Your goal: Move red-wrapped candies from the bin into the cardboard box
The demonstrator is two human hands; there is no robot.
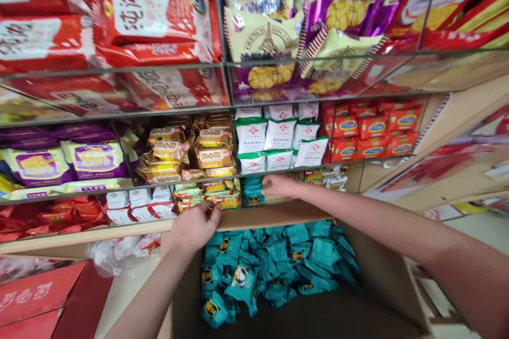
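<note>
Many small teal packets (278, 254) lie in a cardboard box (393, 280) below the shelves. My right hand (281, 186) reaches into the lowest shelf compartment, beside a short stack of teal packets (253, 189) at its left side; its fingertips are curled near them, and what they hold, if anything, is too small to make out. My left hand (199, 222) rests at the shelf's front edge, just below the orange and green packets (225, 200), with its thumb and fingers bent and a gap between them.
White and green packets (280, 135) stand on the shelf above my right hand, with red packets (371, 127) to their right. Glass dividers (228, 79) part the compartments. A red carton (35, 296) sits at the lower left, near clear plastic bags (123, 251).
</note>
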